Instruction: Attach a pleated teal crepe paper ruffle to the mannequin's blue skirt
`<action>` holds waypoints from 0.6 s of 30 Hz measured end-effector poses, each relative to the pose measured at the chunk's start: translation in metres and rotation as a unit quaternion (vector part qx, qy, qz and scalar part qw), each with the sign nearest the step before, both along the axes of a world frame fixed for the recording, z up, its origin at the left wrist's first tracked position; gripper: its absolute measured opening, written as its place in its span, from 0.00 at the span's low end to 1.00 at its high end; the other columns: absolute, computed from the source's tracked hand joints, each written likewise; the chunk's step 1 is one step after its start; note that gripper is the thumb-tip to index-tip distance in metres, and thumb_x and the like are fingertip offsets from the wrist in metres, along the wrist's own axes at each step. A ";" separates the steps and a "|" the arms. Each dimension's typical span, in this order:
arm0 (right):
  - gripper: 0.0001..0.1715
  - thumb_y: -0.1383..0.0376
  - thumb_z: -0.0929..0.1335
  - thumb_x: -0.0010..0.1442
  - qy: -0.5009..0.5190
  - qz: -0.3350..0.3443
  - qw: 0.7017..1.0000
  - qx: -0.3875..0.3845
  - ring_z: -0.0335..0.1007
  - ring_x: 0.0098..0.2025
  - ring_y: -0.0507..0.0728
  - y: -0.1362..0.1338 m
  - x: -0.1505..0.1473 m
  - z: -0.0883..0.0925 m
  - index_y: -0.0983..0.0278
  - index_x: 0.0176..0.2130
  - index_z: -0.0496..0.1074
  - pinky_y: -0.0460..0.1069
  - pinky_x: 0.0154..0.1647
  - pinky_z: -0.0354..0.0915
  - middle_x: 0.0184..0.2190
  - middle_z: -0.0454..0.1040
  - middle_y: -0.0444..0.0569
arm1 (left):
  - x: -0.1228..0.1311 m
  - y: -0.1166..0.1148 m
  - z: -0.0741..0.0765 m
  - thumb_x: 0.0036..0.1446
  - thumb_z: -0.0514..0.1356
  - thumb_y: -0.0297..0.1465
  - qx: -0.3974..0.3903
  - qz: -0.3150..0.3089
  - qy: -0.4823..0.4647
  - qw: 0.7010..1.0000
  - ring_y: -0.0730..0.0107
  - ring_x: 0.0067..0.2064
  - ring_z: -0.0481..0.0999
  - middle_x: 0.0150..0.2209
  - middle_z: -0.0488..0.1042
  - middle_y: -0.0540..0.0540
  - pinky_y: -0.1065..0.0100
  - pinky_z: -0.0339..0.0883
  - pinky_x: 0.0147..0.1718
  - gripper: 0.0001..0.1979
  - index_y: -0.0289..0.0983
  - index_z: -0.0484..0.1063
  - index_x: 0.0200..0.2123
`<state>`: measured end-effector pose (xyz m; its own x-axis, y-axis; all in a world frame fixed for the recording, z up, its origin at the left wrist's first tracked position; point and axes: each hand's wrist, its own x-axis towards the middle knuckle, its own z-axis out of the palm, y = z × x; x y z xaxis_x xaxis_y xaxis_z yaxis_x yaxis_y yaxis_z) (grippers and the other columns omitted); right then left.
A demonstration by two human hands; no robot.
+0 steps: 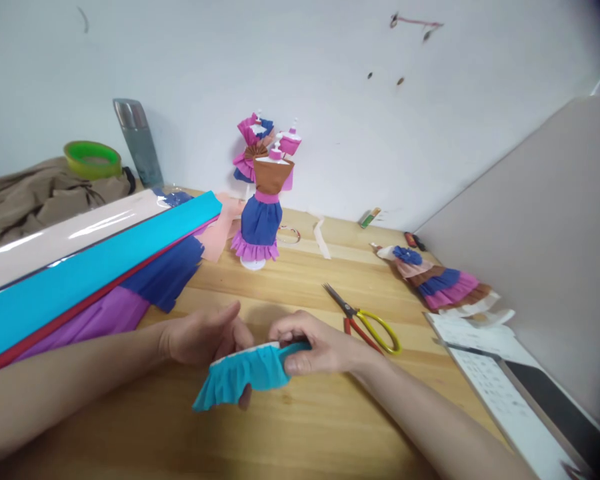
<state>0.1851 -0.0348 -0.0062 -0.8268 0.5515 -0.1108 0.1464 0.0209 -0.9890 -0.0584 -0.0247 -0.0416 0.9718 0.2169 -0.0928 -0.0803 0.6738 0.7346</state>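
Both of my hands hold a gathered strip of turquoise crepe paper [240,378] with a white top edge, low over the wooden table [300,427]. My left hand [200,333] pinches its left part, a finger showing under the ruffle. My right hand [313,343] is closed on its right end, fingers wrapped over the folds. Red and yellow handled scissors [365,320] lie just right of my right hand.
Rolls of turquoise, pink, purple and blue crepe paper [90,273] lie at the left. Small mannequins in paper dresses [263,207] stand at the back centre; another dressed one [435,277] lies at the right. Papers [490,373], a flask [137,141], a green tape roll [93,159].
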 end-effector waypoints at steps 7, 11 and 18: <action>0.33 0.42 0.76 0.48 -0.021 -0.006 0.999 0.028 0.59 0.27 0.49 0.006 0.005 -0.006 0.67 0.37 0.73 0.45 0.27 0.55 0.25 0.66 0.40 | 0.002 -0.010 0.017 0.47 0.65 0.62 -0.007 0.113 0.167 0.979 0.70 0.24 0.69 0.23 0.76 0.44 0.71 0.58 0.24 0.35 0.31 0.80 0.28; 0.30 0.42 0.74 0.52 -0.013 -0.012 0.998 0.066 0.61 0.28 0.50 0.008 0.005 -0.007 0.67 0.36 0.74 0.45 0.28 0.57 0.27 0.68 0.41 | 0.006 -0.010 0.031 0.40 0.71 0.58 0.023 0.120 0.220 0.968 0.75 0.23 0.65 0.24 0.74 0.46 0.73 0.52 0.23 0.33 0.31 0.79 0.28; 0.29 0.44 0.68 0.61 -0.006 -0.031 0.988 0.154 0.67 0.31 0.53 0.005 0.004 0.004 0.67 0.42 0.78 0.47 0.33 0.63 0.31 0.75 0.47 | 0.014 -0.007 0.053 0.45 0.67 0.60 0.127 0.080 0.274 0.950 0.77 0.22 0.58 0.19 0.63 0.52 0.71 0.49 0.23 0.33 0.34 0.69 0.22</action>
